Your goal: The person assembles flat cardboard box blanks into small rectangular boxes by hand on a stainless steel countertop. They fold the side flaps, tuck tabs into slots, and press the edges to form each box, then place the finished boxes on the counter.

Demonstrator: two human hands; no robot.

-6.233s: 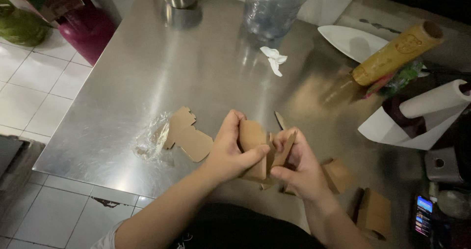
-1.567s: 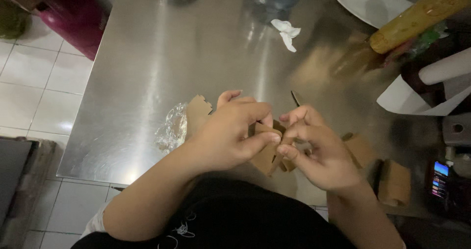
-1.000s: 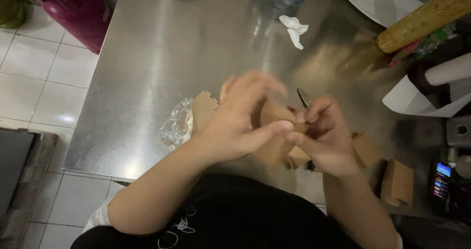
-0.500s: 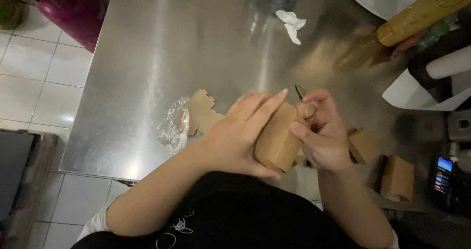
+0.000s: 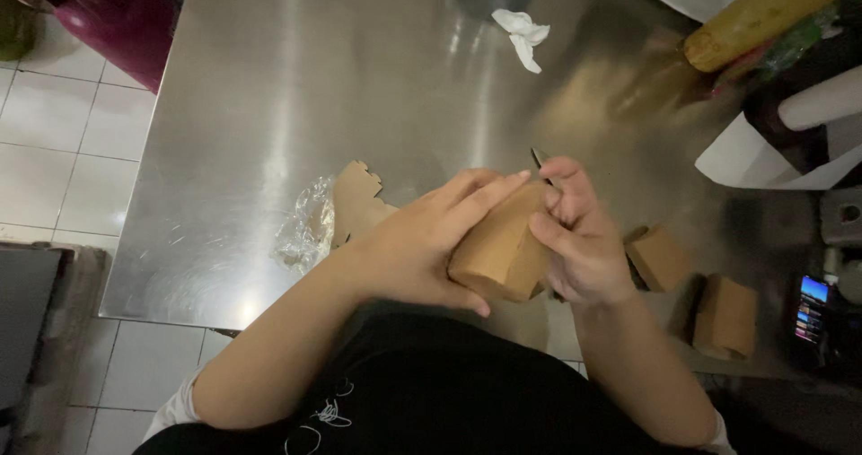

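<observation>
- Steel table (image 5: 269,105) fills the view, white floor tiles (image 5: 54,159) beside it.
- Left hand (image 5: 422,240) wraps around a brown cardboard box (image 5: 498,249) at the near edge.
- Right hand (image 5: 584,240) pinches the same box from the other side.
- Flat cardboard cutout (image 5: 359,199) and crumpled plastic wrap (image 5: 305,231) lie just left; two folded boxes (image 5: 691,284) sit right.

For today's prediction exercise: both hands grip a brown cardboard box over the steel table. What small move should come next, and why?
Probably press the box's end flap shut: the left hand cradles its side while the right hand's fingers pinch the far edge, which suggests folding is underway. Finished boxes sit nearby.
</observation>
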